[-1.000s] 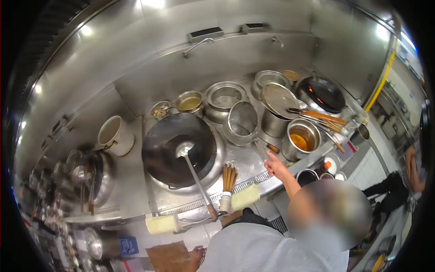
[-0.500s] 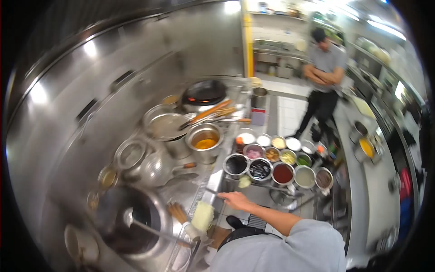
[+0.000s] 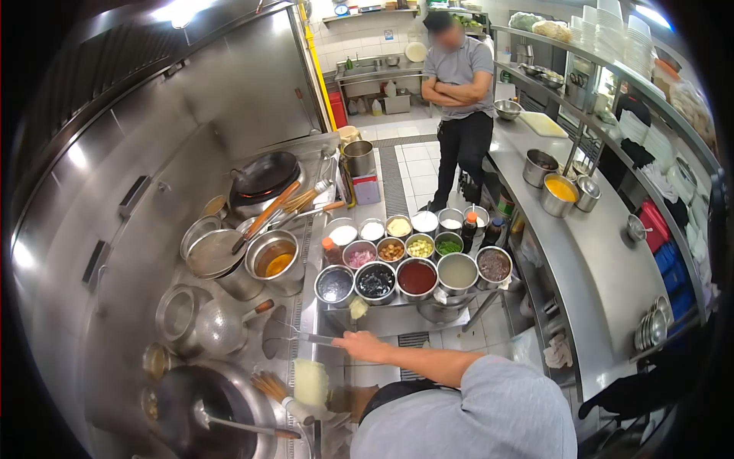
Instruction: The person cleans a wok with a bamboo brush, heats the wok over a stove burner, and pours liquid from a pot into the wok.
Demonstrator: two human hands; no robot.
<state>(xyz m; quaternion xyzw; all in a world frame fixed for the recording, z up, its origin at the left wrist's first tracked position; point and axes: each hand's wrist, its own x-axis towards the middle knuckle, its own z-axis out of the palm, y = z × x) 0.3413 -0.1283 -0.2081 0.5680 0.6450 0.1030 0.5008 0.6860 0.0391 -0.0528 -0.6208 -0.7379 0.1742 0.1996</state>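
My right hand (image 3: 359,346) is closed round the handle of a long metal utensil (image 3: 317,339), whose dark, broad head (image 3: 275,333) is over the steel stove top. Part of my left forearm (image 3: 353,401) shows low in the view; it ends by a white cloth (image 3: 306,411), and my left fingers cannot be made out. Close to the cloth are a bamboo brush (image 3: 269,385) and a pale green sponge-like block (image 3: 310,382). A ladle (image 3: 237,424) rests in the large dark wok (image 3: 180,413) at the lower left.
Metal pots of sauces and chopped ingredients (image 3: 417,278) stand in rows ahead. Left are a perforated strainer (image 3: 222,325), a pot of orange liquid (image 3: 275,264) and a black wok (image 3: 266,174). Another person (image 3: 462,84) stands with folded arms near a long steel counter (image 3: 589,252).
The view has swung right, so the stove and pots sit further left and more of the counter shows. The utensil in my right hand shows more clearly, its head over the stove top.
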